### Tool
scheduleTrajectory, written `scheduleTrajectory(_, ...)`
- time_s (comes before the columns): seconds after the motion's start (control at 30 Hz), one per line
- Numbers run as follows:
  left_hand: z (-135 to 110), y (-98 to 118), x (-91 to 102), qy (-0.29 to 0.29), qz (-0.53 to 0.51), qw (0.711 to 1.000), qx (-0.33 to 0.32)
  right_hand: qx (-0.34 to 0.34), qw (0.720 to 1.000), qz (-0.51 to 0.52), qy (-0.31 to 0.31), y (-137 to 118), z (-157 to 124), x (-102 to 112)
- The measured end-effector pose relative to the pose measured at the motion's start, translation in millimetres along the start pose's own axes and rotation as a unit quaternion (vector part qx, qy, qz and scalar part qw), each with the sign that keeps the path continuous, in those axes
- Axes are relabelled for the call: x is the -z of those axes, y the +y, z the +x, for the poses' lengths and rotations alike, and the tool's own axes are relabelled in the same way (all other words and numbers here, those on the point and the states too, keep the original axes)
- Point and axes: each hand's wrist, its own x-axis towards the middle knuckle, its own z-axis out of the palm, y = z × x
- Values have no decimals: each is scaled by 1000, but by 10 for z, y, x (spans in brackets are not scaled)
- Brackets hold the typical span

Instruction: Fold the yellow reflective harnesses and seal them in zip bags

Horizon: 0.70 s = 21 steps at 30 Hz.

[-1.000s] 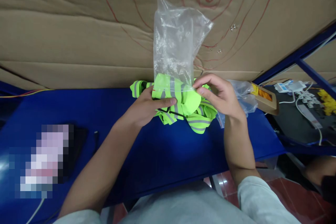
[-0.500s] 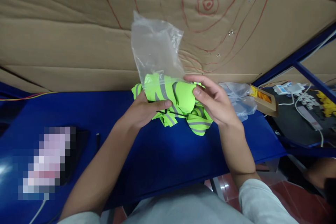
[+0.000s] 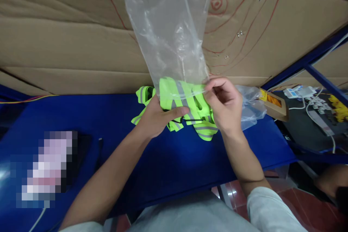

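**Green striped cloth (image 3: 187, 102) at the mouth of a clear bag (image 3: 170, 25)**

My left hand (image 3: 155, 119) grips the bundled cloth over the bench (image 3: 179, 163); my right hand (image 3: 224, 103) pinches the bag's edge, which crosses the cloth. Matching strips (image 3: 206, 130) lie beneath.

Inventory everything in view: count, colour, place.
Fabric: count unclear, neon green and grey, centre
Bag: one, clear, overlapping fabric's top
Table: one, blue, under fabric
Plastic packaging: count unclear, clear, table's right end
Box: one, brown, beside packaging
Pixelated object: one, pinkish, table's left
Small pieces: many, white and yellow, far right
Cables: several, white, both sides
Cardboard: count unclear, brown, behind table
Floor: one, red, below
Left hand: one, bare, holding fabric
Right hand: one, bare, pinching bag's lower edge
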Motion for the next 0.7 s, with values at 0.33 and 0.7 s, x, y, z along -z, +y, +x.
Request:
scheduleTrajectory(0.33, 21, 41, -49, 113, 30, 992, -55, 29, 998, 13, -49, 100, 84, 34)
scheduleTrajectory(0.7, -30, -173, -142, 103, 57, 984, -136, -20, 999, 48, 5, 212, -102, -429)
